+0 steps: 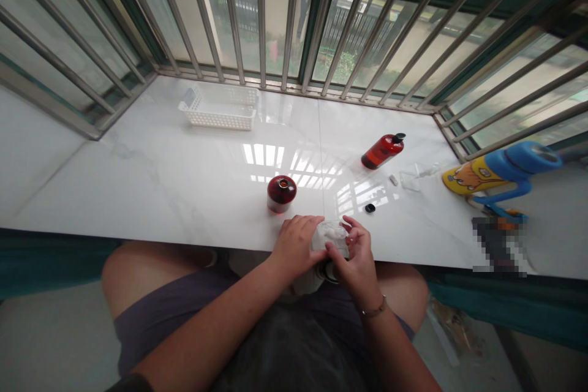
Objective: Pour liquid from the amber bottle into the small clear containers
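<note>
Both my hands are at the front edge of the white marble-like surface. My left hand has its fingers wrapped round the left side of a small clear plastic packet. The packet's right side is pinched by my right hand. What lies inside it is whitish and hard to make out. Just beyond my left hand stands a dark red bottle with an open neck and no cap. A small black cap lies on the surface beyond my right hand.
A second red bottle with a black top stands farther back. A white basket sits at the back left. On the right are a yellow and blue flask, clear wrapping and a pixelated dark object. Metal bars line the back.
</note>
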`<state>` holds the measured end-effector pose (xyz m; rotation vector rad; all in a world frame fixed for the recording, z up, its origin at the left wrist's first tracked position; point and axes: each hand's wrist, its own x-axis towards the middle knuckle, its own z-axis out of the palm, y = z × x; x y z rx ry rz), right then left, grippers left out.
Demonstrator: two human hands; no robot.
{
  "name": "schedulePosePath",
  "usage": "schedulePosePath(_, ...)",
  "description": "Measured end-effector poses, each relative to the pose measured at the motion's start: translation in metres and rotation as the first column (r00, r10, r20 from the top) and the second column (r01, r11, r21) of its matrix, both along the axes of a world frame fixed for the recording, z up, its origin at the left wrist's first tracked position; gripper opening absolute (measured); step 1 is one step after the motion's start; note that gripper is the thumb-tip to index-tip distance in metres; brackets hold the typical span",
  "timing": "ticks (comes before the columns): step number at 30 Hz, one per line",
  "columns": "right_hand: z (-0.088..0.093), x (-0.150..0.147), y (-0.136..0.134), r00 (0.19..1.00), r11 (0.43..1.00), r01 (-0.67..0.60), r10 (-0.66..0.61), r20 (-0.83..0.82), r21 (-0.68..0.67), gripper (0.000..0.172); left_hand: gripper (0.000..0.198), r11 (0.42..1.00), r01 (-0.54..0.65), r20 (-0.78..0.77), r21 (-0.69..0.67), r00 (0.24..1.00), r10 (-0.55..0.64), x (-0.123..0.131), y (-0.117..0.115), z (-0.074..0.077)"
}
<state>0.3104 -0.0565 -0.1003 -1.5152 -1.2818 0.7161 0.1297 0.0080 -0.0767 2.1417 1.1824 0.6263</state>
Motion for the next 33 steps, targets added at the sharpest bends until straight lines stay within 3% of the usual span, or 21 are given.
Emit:
schedulePosePath(4,-0.001,-0.004,-0.001,0.996,0.999,0.009,-0.006,-0.085,0.039,0.05,0.065,1.0,-0.002,0.0,-0.004,1.0,0.002,0.0,0.0,0.0)
schedulePosePath(8,0.002,-0.005,-0.001,0.99,1.0,0.006,-0.006,-0.138,0.001,0.048,0.067,1.0,-0.005,0.004,-0.003,1.0,0.005,0.0,-0.001,-0.001)
schedulePosePath(11,0.005,-0.002,0.001,0.994,0.996,0.094,-0.093,-0.064,0.008,0.04,0.068,1.0,0.003,0.002,-0.004,1.0,-0.003,0.0,-0.001,-0.002)
schedulePosePath(16,0.006,0.01,0.006,0.977,0.987,0.151,-0.157,0.142,0.057,0.048,0.071,1.0,0.012,0.008,0.004,1.0,-0.012,0.001,0.001,-0.001)
schedulePosePath(24,0.014,0.008,0.009,0.987,0.994,0.035,-0.05,0.154,0.101,0.03,0.067,1.0,0.008,0.01,0.007,1.0,-0.009,0.002,0.001,0.0)
schedulePosePath(28,0.023,0.006,0.009,0.966,0.996,0.024,-0.046,0.255,0.091,0.047,0.066,1.0,0.013,0.004,0.015,1.0,-0.013,0.002,0.001,-0.001)
schedulePosePath(33,0.026,0.004,0.012,0.933,0.99,0.003,-0.053,0.356,0.139,0.048,0.064,1.0,0.003,-0.009,0.017,1.0,-0.003,0.003,0.001,0.001)
